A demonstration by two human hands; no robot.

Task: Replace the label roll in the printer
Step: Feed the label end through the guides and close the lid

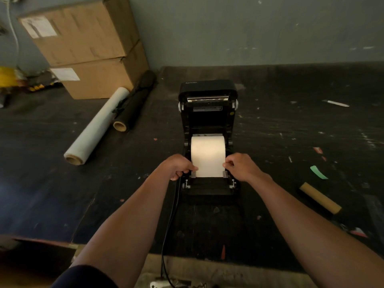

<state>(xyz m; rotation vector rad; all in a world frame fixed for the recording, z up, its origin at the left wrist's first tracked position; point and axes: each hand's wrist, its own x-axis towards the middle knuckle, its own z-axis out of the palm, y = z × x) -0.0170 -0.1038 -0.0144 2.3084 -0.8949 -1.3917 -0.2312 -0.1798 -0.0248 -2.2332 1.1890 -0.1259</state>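
Far left, two cardboard boxes [87,48] are stacked against the wall, and in front of them a roll of clear wrap [97,126] and a black roll [136,100] lie side by side on the dark desk [52,142], well clear of the work.

The left hand [179,166] comes next, its fingers curled and its thumb and fingertips pinching the left edge of the paper. In the middle stands the printer [207,113] with its lid tipped back, so the bay is open from above. The label roll [208,150] already sits in that bay, and its loose end is drawn forward toward the front slot, lying between two small grey guides [225,174]. The right hand [241,166] mirrors the left, pinching the right edge of the paper. Holding both edges likely keeps the strip square and taut so it feeds straight between the guides. A black cable [169,225] runs from the printer toward the near desk edge.

Further right lie a cardboard tube [320,197], perhaps the spent core, and a green scrap [318,172]. The lid is not yet closed, so the task seems near its end.
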